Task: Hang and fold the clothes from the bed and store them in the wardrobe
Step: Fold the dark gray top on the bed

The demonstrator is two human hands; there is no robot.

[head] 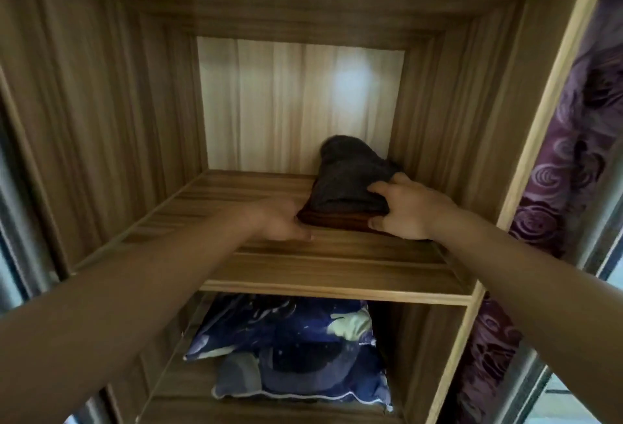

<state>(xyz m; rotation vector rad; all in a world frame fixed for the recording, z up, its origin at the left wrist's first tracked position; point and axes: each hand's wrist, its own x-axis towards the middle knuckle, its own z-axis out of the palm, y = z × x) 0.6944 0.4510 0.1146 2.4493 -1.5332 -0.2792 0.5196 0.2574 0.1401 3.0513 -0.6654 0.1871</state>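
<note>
— Wardrobe shelf (236,207), wood grain, pale back panel (296,103). What sat on it?
— Folded stack (340,202), far right of the shelf, close to the right wall: grey garment (347,170) on top of a brown garment (333,221).
— Hands?
— Right hand (408,211) grasped the stack's right side, thumb on the grey, fingers curled at the brown's near edge. Left hand (283,221) lay against the brown's near left corner; could not tell whether it gripped or only touched.
— Below?
— Blue patterned pillows (286,332) in the lower compartment. Purple swirl-patterned surface (573,153) ran down the right, outside the wardrobe frame.
</note>
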